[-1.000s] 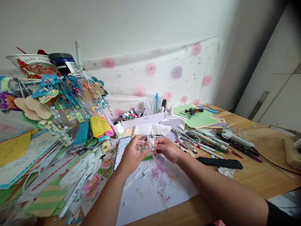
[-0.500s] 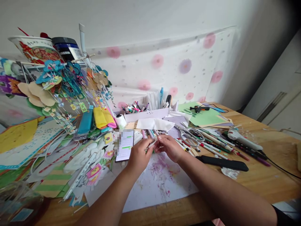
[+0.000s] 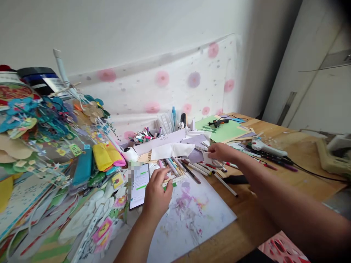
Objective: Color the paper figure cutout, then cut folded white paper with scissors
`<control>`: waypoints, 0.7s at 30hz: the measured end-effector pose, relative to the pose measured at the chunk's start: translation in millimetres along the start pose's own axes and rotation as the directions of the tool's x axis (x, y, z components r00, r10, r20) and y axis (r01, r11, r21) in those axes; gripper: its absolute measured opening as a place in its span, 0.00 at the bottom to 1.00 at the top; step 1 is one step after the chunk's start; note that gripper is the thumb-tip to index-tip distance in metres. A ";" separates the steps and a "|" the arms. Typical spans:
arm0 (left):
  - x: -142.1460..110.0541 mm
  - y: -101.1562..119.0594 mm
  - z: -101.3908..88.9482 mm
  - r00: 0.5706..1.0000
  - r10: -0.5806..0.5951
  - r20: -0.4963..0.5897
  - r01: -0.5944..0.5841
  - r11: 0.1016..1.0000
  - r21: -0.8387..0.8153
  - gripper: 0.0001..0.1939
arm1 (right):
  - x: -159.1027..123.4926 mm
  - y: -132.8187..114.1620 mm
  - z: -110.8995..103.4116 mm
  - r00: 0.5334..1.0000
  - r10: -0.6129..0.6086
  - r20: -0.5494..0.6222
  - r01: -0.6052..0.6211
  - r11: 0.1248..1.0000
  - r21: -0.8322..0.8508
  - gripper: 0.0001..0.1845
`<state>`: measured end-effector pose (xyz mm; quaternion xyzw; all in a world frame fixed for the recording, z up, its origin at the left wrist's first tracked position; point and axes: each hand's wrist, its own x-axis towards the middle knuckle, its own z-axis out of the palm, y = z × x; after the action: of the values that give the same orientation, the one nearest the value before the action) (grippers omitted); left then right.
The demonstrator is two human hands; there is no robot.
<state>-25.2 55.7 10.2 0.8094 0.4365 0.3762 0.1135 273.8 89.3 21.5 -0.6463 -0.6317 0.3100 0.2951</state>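
Note:
My left hand (image 3: 159,188) hovers over the stained white sheet (image 3: 192,215), beside a phone (image 3: 140,186) with a lit screen. Its fingers are bent and apart, with nothing visible gripped; a bit of green shows by the thumb. My right hand (image 3: 221,151) is out over the marker pile, fingers closed. Below its fingertips shows a small flat white piece (image 3: 207,158), seemingly paper. Grey scissors (image 3: 218,164) lie right beside this hand, partly hidden by it; I cannot tell whether it touches them. Several markers (image 3: 201,168) lie between my hands.
Behind stand a box of pens (image 3: 146,134) and white crumpled paper (image 3: 172,150). To the right are green sheets (image 3: 227,130), a black glue gun (image 3: 218,122) and a white corded tool (image 3: 268,148). Paper flower strings (image 3: 52,120), yellow packets (image 3: 105,156) and paper scraps (image 3: 90,215) crowd the left.
My hands, together before, have parted. The right hand has moved right to the scissors; the left stays near the phone. The view has turned rightward.

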 end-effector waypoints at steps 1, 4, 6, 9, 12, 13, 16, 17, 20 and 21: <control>0.7 0.6 0.0 1.000 0.006 -0.002 -0.006 1.000 -0.008 0.16 | -0.7 6.7 -7.5 0.999 0.037 0.003 -0.037 0.997 -0.071 0.09; 1.8 1.6 0.8 1.000 0.017 -0.007 -0.017 0.999 -0.029 0.14 | -0.1 15.9 -17.6 0.993 0.114 0.006 -0.109 0.965 -0.238 0.17; 1.9 1.2 1.1 1.000 0.016 -0.017 -0.016 0.999 -0.034 0.13 | 4.5 15.7 -19.9 0.989 0.145 -0.017 -0.143 0.937 -0.318 0.17; 2.1 -0.8 0.6 0.998 0.020 -0.054 -0.022 0.999 -0.033 0.11 | 16.4 9.4 -22.5 0.983 0.156 -0.100 -0.183 0.900 -0.397 0.16; 2.4 -3.7 0.6 0.995 0.055 -0.080 -0.057 0.998 -0.018 0.11 | 31.0 -3.9 -14.1 0.986 0.060 -0.155 -0.121 0.898 -0.423 0.16; 2.4 -4.4 0.9 0.994 0.067 -0.081 -0.068 0.998 -0.012 0.10 | 36.1 -9.6 -6.9 0.988 0.004 -0.152 -0.068 0.904 -0.422 0.16; 1.5 -5.1 2.8 0.993 0.080 -0.082 -0.080 0.997 -0.004 0.10 | 51.0 -26.9 22.0 0.983 -0.150 -0.110 0.097 0.919 -0.382 0.16; 0.8 -4.9 3.4 0.994 0.078 -0.081 -0.078 0.997 -0.004 0.10 | 55.7 -32.4 30.4 0.979 -0.176 -0.101 0.130 0.927 -0.352 0.16; -1.9 -4.0 4.8 0.995 0.073 -0.060 -0.074 0.997 -0.007 0.09 | 66.7 -50.4 37.8 0.974 -0.199 -0.108 0.173 0.962 -0.212 0.15; -2.6 -4.0 4.7 0.995 0.075 -0.061 -0.075 0.997 -0.001 0.09 | 68.2 -57.7 33.6 0.972 -0.203 -0.119 0.185 0.972 -0.147 0.15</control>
<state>-25.2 56.7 3.5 0.8132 0.4085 0.4053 0.0872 211.9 158.7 42.9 -0.6192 -0.6902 0.1926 0.3212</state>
